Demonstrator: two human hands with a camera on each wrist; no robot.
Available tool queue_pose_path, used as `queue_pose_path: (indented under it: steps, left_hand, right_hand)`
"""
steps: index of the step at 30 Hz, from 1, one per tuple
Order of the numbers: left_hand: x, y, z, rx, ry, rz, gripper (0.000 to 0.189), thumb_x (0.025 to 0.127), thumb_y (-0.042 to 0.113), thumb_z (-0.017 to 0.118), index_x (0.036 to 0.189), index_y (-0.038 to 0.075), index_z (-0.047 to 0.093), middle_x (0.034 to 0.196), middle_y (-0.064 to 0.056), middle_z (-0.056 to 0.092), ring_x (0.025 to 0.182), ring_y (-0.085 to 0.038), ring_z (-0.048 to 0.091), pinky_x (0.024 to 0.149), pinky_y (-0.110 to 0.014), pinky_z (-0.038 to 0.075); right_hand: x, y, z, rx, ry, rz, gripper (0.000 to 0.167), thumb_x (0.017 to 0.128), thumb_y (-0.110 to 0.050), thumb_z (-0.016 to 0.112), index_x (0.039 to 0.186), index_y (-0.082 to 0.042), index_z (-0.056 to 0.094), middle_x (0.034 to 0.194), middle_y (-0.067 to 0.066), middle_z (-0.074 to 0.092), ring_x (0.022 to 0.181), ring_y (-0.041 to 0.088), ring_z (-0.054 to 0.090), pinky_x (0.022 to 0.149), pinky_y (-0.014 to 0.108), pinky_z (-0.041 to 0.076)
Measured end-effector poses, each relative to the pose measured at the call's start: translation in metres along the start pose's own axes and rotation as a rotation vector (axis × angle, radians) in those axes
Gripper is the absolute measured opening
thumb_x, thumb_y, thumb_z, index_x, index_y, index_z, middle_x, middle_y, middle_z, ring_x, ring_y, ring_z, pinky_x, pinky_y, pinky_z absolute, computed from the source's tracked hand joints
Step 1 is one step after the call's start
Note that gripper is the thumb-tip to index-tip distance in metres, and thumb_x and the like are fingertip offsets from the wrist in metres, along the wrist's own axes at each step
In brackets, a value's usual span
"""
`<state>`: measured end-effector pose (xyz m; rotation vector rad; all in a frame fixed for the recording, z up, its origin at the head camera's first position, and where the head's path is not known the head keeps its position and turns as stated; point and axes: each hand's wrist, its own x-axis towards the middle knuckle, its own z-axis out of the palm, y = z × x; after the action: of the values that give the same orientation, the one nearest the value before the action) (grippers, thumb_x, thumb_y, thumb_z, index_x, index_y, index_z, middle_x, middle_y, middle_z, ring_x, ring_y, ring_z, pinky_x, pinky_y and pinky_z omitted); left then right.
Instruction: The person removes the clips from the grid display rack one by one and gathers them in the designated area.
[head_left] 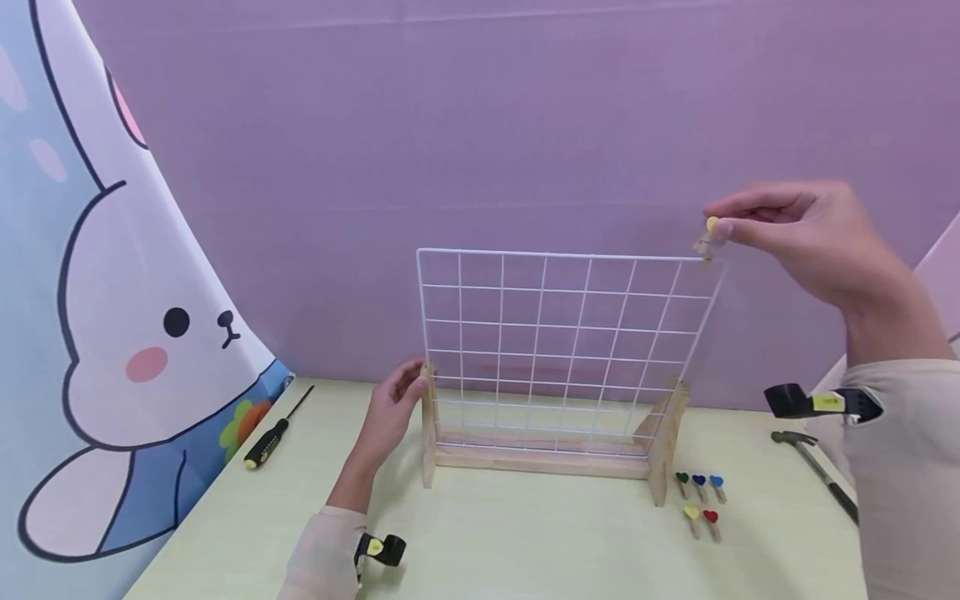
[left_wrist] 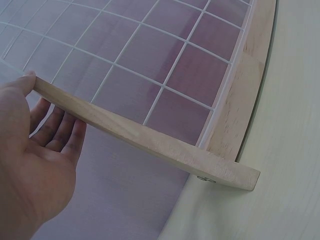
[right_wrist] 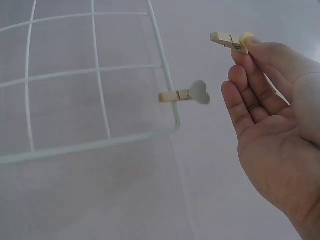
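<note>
A white wire grid (head_left: 573, 333) stands upright in a wooden stand (head_left: 540, 462). My left hand (head_left: 393, 408) grips the top of the stand's left side piece (left_wrist: 140, 135), thumb on one side and fingers on the other. Up by the grid's top right corner, my right hand (head_left: 832, 242) pinches a small wooden clothespin with a yellow heart (right_wrist: 235, 41) between thumb and finger, apart from the wire. Another clothespin with a pale heart (right_wrist: 187, 95) is clipped on the top wire near that corner.
Several heart clothespins lie right of the stand, among them a green one (head_left: 682, 479) and a red one (head_left: 712, 521). A hammer (head_left: 817, 467) lies farther right, a screwdriver (head_left: 273, 437) at the left. Behind the table (head_left: 525, 542) hangs a purple backdrop (head_left: 480, 125).
</note>
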<state>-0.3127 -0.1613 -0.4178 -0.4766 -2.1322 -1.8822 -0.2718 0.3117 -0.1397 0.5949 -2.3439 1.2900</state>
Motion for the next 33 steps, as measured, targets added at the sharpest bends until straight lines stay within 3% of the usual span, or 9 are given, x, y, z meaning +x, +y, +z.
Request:
queue_pose_path:
  steps: [9,16,26,33]
  left_hand:
    - [-0.002,0.003,-0.003,-0.007,0.01,0.009,0.042,0.107,0.021,0.058,0.144,0.001,0.054,0.137,-0.022,0.064,0.114,-0.001,0.062,0.101,-0.011,0.05]
    - [0.0,0.002,-0.004,-0.008,0.015,0.009,0.042,0.107,0.022,0.058,0.144,0.002,0.054,0.137,-0.022,0.064,0.115,0.0,0.062,0.101,-0.012,0.05]
    - [-0.001,0.0,-0.004,-0.02,0.009,0.025,0.042,0.107,0.022,0.058,0.144,0.002,0.054,0.137,-0.022,0.064,0.113,-0.002,0.063,0.1,-0.012,0.051]
    - [-0.002,-0.001,-0.003,0.006,0.012,0.02,0.042,0.107,0.024,0.058,0.143,0.004,0.056,0.135,-0.02,0.065,0.114,-0.003,0.063,0.1,-0.013,0.051]
  right_hand:
    - [-0.017,0.016,-0.007,-0.057,0.017,0.06,0.031,0.094,-0.014,0.077,0.124,-0.003,0.074,0.11,-0.018,0.075,0.101,-0.003,0.066,0.084,0.006,0.046]
    - [-0.03,0.032,-0.008,-0.098,0.028,0.05,0.029,0.094,-0.013,0.076,0.121,-0.003,0.075,0.106,-0.021,0.075,0.095,-0.004,0.066,0.082,0.005,0.046]
    - [-0.061,0.069,-0.002,-0.145,0.02,0.039,0.026,0.095,-0.007,0.074,0.12,-0.001,0.074,0.107,-0.021,0.073,0.095,-0.005,0.066,0.08,0.003,0.047]
    - [-0.086,0.098,0.001,-0.14,0.016,0.105,0.026,0.096,-0.007,0.072,0.122,-0.002,0.073,0.11,-0.028,0.072,0.098,-0.01,0.066,0.083,0.001,0.046]
